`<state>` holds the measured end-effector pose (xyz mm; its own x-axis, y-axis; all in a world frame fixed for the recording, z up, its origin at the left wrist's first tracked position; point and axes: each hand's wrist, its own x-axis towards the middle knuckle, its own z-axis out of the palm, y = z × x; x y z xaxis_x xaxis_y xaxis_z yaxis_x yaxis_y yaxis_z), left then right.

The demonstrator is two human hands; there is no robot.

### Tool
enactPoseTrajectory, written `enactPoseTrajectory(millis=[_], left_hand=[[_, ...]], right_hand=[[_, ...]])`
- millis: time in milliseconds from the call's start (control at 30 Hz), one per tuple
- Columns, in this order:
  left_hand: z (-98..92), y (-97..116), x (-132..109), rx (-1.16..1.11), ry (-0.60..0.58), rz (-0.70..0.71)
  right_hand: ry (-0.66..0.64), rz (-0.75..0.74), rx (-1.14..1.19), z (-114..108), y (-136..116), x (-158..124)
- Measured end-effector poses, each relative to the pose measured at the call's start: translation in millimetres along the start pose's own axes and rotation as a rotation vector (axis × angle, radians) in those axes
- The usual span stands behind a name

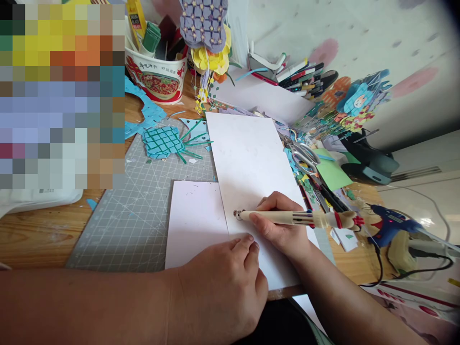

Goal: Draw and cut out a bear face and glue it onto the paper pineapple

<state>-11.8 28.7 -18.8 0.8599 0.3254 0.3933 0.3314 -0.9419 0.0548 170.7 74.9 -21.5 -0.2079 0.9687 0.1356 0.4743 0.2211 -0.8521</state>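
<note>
My right hand grips a cream multi-colour pen, its tip touching a long white sheet of paper near the sheet's left edge. My left hand rests knuckles up on the lower part of the same sheet, fingers curled and pressed down on the paper. A second, pale pink sheet lies under it to the left. Both sheets lie on a grey cutting mat with a grid.
Scissors and paper scraps lie right of the white sheet. A blue glue gun with a black cable sits at the right. A noodle cup of tools, paper flowers, pens and blue woven paper stand behind.
</note>
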Motion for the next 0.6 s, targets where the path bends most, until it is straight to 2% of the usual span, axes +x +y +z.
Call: enactPoseTrajectory(millis=[133, 267, 600], left_hand=[[-0.7, 0.8, -0.7, -0.006, -0.004, 0.006], [0.5, 1.2, -2.0, -0.010, 0.001, -0.010], [1.2, 0.8, -1.5, -0.002, 0.010, -0.003]], right_hand=[[0.000, 0.038, 0.050, -1.1, 3.4, -0.6], [0.055, 0.062, 0.154, -2.0, 8.8, -2.2], [0.055, 0.017, 0.128, -2.5, 8.5, -1.6]])
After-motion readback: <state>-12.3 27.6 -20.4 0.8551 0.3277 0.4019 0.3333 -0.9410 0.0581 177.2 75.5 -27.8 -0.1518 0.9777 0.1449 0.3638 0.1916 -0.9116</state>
